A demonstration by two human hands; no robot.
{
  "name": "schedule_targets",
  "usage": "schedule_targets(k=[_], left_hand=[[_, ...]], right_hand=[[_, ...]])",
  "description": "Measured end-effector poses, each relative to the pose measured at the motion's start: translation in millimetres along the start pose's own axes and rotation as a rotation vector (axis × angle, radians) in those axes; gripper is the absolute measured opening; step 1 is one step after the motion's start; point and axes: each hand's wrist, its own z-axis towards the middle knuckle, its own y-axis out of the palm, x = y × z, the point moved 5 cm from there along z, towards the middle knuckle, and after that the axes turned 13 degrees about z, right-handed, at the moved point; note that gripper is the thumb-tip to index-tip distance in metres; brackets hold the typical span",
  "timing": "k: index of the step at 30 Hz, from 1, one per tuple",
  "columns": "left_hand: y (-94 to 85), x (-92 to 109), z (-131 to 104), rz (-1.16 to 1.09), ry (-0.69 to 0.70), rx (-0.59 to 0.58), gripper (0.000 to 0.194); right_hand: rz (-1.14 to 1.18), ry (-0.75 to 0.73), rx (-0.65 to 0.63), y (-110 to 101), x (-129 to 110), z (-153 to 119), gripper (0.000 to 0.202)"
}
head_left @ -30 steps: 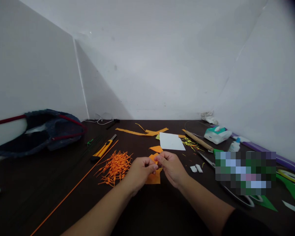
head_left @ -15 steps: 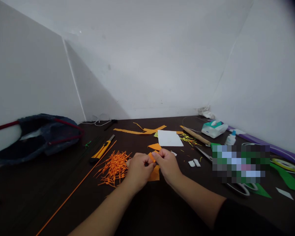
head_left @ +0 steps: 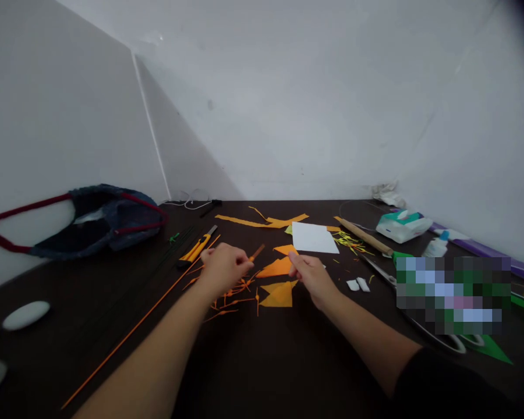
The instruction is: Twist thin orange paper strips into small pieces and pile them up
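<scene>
Meanwhile parted from the earlier joined pinch | left hand (head_left: 224, 266) pinched thin orange strip (head_left: 257, 252) over orange pile (head_left: 231, 291), far-left of orange paper pieces (head_left: 278, 294) | right hand (head_left: 313, 278) pressed together, grip contents unclear | suggested rolling done, piece moved to pile

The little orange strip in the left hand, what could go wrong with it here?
The left hand pinches the orange strip over a pile of orange pieces; if dropped, it may get lost among them. The forearm could also sweep that pile off the table. The utility knife lies close to that hand; if its blade is out, it might nick a finger.
</scene>
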Motion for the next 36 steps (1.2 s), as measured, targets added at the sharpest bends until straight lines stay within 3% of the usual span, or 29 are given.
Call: schedule_targets(k=[3,7,10,12,15,18,22,28,32,36], left_hand=[[-3.4,-47,4,0.055,-0.173,-0.115,0.027],[-5.1,-72,4,0.183,-0.245,0.006,0.031],[-1.4,-57,1,0.204,-0.19,0.101,0.028],[4.8,-31,-2,0.115,0.016,0.097,0.022],[21.2,10,-13,0.01,0.39,-0.087,0.014],[32.6,27,-23,-0.009,0.525,-0.198,0.017],[35.3,17,-21,0.07,0.497,-0.189,0.006],[21.7,-5,-10,0.166,0.238,-0.054,0.02],[20.5,15,-15,-0.089,0.309,-0.093,0.013],[29.8,30,-20,-0.43,0.312,-0.235,0.023]], right_hand=[[-0.314,-0.088,-0.006,-14,1,9,0.033],[-0.528,-0.214,-0.115,-15,5,16,0.016],[-0.591,-0.31,-0.293,-3,5,12,0.01],[-0.615,-0.372,-0.428,7,4,4,0.01],[-0.639,-0.421,-0.571,15,1,-6,0.011],[-0.638,-0.417,-0.618,17,0,-10,0.021],[-0.638,-0.412,-0.646,18,0,-12,0.025],[-0.596,-0.384,-0.653,23,0,-13,0.016],[-0.459,-0.352,-0.601,22,-5,-11,0.013],[-0.193,-0.089,-0.552,17,0,-10,0.007]])
